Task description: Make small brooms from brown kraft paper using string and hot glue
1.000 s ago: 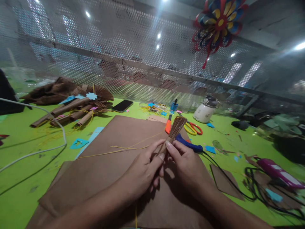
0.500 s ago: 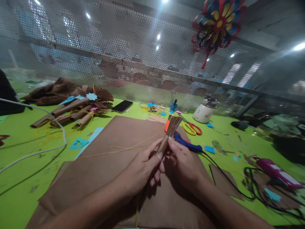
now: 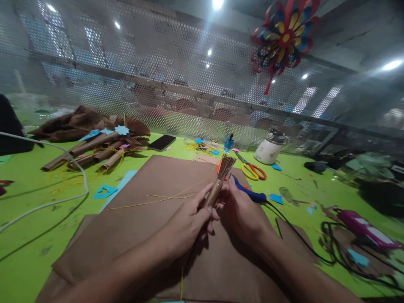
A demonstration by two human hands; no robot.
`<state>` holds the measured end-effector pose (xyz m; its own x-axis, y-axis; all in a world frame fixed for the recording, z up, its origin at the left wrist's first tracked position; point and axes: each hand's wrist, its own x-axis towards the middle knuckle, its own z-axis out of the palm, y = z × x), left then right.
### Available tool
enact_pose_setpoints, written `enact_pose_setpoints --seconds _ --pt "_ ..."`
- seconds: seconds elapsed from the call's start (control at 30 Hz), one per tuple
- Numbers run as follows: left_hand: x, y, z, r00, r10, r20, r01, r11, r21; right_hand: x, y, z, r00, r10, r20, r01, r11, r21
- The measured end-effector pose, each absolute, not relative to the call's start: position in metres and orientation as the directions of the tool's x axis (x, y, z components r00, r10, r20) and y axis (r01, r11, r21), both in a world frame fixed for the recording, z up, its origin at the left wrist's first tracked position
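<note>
Roll leans gripped in the left hand, seemingly for steadiness, the right hand curled alongside, hold unclear.

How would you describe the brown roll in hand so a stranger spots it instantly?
On the bright green table, find the large brown sheet in the middle. Over it, the left hand holds a slim brown roll, tilted, its upper end splayed like a little brush. Unlike the brown rolls piled at the left, this one is held up in the hand.
</note>
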<state>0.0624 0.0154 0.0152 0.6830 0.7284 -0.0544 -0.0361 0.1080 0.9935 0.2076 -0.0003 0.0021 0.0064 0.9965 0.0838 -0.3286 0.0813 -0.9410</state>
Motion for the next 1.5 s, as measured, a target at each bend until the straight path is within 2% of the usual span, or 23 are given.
enact_pose_setpoints --seconds 0.17,0.27,0.47,0.6,0.7,0.8,0.93,1.03,1.13,1.23,1.33,1.5 --pt "0.066 0.016 0.0 0.619 0.785 -0.015 -0.061 0.068 0.996 0.214 -0.001 0.006 -0.008 0.999 0.045 -0.345 0.04 -0.938" --pt "0.066 0.017 -0.005 0.583 0.812 0.003 -0.014 0.006 1.0 0.217 -0.001 0.004 0.017 0.999 0.043 -0.338 0.046 -0.94" --pt "0.064 0.021 -0.006 0.544 0.83 0.123 0.04 -0.173 0.984 0.227 0.006 0.001 0.048 0.99 0.135 -0.331 0.143 -0.933" --pt "0.064 0.021 -0.006 0.51 0.851 0.128 0.089 -0.2 0.976 0.23 0.007 0.0 0.053 0.987 0.15 -0.257 0.158 -0.953" --pt "0.067 0.02 -0.005 0.543 0.833 0.106 0.025 -0.142 0.989 0.228 0.007 -0.001 0.06 0.988 0.144 -0.219 0.154 -0.963" --pt "0.069 0.017 -0.002 0.598 0.8 0.049 -0.066 -0.012 0.998 0.228 0.008 0.0 0.078 0.988 0.131 -0.203 0.145 -0.969" --pt "0.069 0.013 0.009 0.623 0.781 -0.047 -0.085 0.127 0.988 0.23 0.01 0.001 0.051 0.993 0.103 -0.253 0.112 -0.961" --pt "0.064 0.014 0.015 0.706 0.695 -0.132 -0.083 0.267 0.96 0.233 0.01 0.002 0.005 0.995 0.1 -0.309 0.097 -0.946" --pt "0.06 0.018 0.017 0.776 0.611 -0.157 -0.124 0.391 0.912 0.234 0.009 0.005 -0.032 0.995 0.095 -0.337 0.079 -0.938" --pt "0.058 0.02 0.018 0.794 0.588 -0.156 -0.158 0.446 0.881 0.236 0.008 0.007 -0.075 0.993 0.094 -0.371 0.06 -0.927" --pt "0.058 0.02 0.019 0.837 0.519 -0.175 -0.117 0.481 0.869 0.239 0.009 0.009 -0.135 0.987 0.085 -0.404 0.024 -0.915" --pt "0.056 0.021 0.014 0.853 0.481 -0.202 -0.078 0.5 0.863 0.246 0.011 0.008 -0.173 0.981 0.086 -0.377 0.015 -0.926"
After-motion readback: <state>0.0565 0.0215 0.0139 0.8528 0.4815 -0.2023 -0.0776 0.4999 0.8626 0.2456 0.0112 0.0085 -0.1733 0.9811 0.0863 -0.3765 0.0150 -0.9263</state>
